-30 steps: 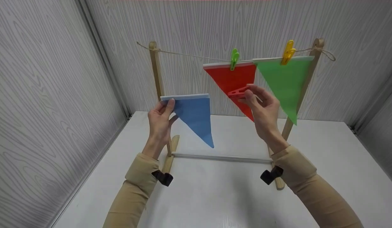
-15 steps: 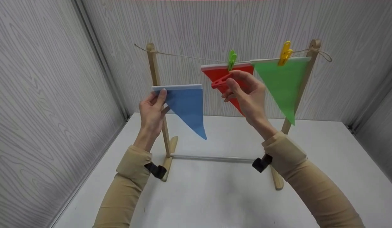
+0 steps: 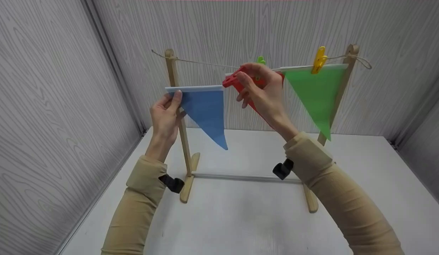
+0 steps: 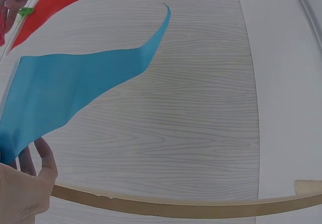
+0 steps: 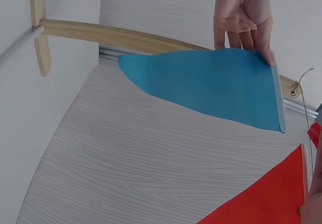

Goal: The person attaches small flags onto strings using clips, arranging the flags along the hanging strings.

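Observation:
My left hand [image 3: 165,115] pinches the left end of the white top edge of a blue pennant [image 3: 207,108], whose point hangs down. In my right hand [image 3: 263,88] is a red clothespin [image 3: 230,80], held between thumb and fingers near the pennant's upper right corner but apart from it. Behind the right hand hangs a red pennant [image 3: 257,108], partly covered, with a green clothespin [image 3: 261,60] on its top edge. The twine [image 3: 205,63] runs above the blue pennant. In the right wrist view the blue pennant [image 5: 211,85] hangs apart from the twine.
A green pennant [image 3: 309,92] hangs at the right under a yellow clothespin [image 3: 319,60]. Wooden posts [image 3: 184,141] carry the twine at both ends, and a white rod [image 3: 240,176] joins their feet. A grey wood-grain wall stands behind the white table [image 3: 219,219].
Both hands have risen and shifted left. The blue pennant is closer to the twine, and the red clothespin has moved from in front of the red pennant to its upper left corner.

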Demonstrator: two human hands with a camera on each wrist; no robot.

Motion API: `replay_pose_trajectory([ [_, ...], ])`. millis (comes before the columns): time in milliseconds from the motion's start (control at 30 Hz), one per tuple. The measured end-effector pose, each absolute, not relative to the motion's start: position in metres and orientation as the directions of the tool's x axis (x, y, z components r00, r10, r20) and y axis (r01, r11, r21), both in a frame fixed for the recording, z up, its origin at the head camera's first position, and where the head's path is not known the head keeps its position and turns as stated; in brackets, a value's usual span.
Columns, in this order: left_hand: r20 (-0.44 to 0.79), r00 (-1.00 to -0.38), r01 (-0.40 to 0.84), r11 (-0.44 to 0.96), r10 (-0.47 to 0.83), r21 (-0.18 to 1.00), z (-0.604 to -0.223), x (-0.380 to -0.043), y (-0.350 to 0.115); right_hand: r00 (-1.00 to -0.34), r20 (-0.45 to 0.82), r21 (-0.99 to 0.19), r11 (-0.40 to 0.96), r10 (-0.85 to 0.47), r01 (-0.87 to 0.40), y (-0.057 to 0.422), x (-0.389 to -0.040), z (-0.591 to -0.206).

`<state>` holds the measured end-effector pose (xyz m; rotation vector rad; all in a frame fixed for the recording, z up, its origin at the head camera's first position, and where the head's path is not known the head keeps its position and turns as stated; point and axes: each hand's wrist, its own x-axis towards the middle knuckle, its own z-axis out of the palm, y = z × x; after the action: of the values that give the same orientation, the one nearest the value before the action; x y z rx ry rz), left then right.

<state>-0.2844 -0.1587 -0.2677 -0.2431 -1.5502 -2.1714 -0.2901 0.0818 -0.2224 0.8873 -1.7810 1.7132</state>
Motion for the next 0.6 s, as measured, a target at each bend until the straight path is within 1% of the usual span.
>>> replay_pose_trajectory([
  [233, 0.405, -0.875, 0.469, -0.26, -0.263, 0.844, -0.26, -0.286, -0.159, -0.648, 0.753, -0.65, 0.023, -0.108, -0.759, 0.069, -0.292, -0.213],
  [467, 0.411, -0.87, 0.474, -0.235, -0.273, 0.848, -0.252, -0.287, -0.159, -0.62, 0.772, -0.618, 0.06, -0.144, -0.784, 0.055, -0.292, -0.197],
  [600, 0.405, -0.871, 0.468, -0.221, -0.279, 0.856, -0.247, -0.289, -0.158, -0.63, 0.762, -0.623, 0.093, -0.149, -0.776, 0.051, -0.295, -0.188],
])
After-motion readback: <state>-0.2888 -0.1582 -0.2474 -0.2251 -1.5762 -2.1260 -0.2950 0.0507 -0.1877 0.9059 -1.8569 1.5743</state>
